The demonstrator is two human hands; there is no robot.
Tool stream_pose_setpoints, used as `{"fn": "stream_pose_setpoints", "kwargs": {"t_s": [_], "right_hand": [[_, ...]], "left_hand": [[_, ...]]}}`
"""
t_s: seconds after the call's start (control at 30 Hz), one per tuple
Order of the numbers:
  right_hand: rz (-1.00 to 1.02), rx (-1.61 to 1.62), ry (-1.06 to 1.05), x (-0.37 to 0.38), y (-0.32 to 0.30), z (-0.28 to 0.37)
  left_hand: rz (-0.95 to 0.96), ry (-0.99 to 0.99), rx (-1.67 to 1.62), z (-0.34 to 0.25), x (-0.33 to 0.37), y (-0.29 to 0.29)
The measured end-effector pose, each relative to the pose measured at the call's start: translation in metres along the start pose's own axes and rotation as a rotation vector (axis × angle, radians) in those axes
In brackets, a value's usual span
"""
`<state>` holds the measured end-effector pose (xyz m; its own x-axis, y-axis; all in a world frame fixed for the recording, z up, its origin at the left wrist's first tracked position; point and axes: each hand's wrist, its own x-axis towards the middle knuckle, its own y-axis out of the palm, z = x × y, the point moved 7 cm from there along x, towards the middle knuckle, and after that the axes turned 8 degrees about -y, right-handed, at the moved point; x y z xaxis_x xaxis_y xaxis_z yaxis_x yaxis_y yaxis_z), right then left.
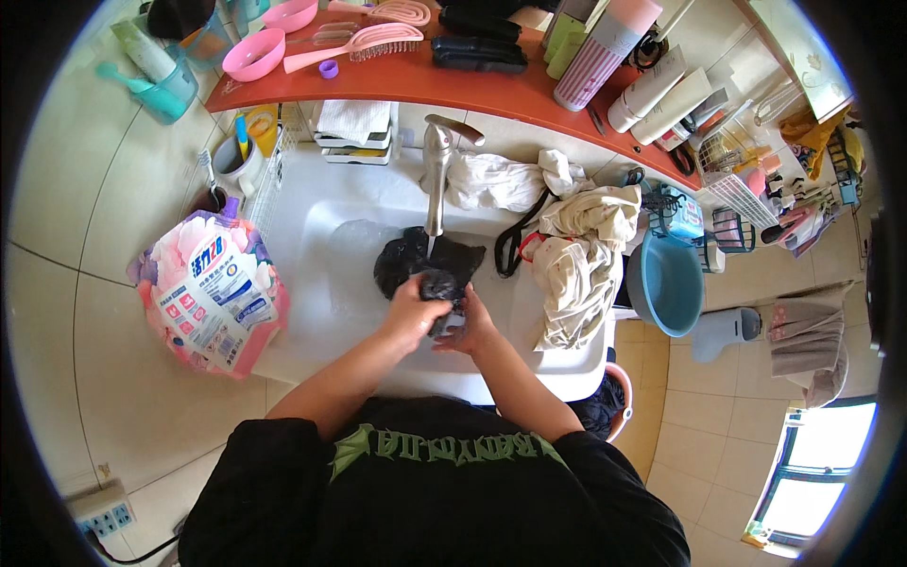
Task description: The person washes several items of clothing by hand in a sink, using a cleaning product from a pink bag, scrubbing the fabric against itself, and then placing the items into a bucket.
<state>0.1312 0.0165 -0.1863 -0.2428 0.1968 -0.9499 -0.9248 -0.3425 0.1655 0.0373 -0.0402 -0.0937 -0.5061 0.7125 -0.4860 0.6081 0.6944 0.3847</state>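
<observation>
A wet black cloth lies bunched in the white sink under the metal faucet, from which water runs onto it. My left hand is closed around a bunched part of the cloth. On the other side my right hand cups the same bunch from below and the right, its fingers partly hidden. The cloth's far part trails in the water beneath the spout. Some whitish suds or water show near my right fingers.
Cream garments drape over the sink's right side. A pink detergent bag stands at left. A red shelf with brushes and bottles spans the back. A blue basin hangs at right, above a pink bucket of dark cloth.
</observation>
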Motion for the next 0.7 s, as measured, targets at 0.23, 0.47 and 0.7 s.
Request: {"fn": "stream_pose_setpoints", "kwargs": {"t_s": [0.23, 0.47, 0.7], "right_hand": [[0.807, 0.586, -0.232, -0.012, 0.049, 0.021], [0.892, 0.555, -0.434, -0.004, 0.038, 0.021], [0.429, 0.129, -0.770, -0.039, 0.002, 0.084]], "left_hand": [[0.130, 0.420, 0.430, -0.028, -0.056, 0.088], [-0.323, 0.865, 1.016, -0.013, -0.028, 0.064], [-0.794, 0.366, 1.199, -0.011, 0.030, -0.095]]}}
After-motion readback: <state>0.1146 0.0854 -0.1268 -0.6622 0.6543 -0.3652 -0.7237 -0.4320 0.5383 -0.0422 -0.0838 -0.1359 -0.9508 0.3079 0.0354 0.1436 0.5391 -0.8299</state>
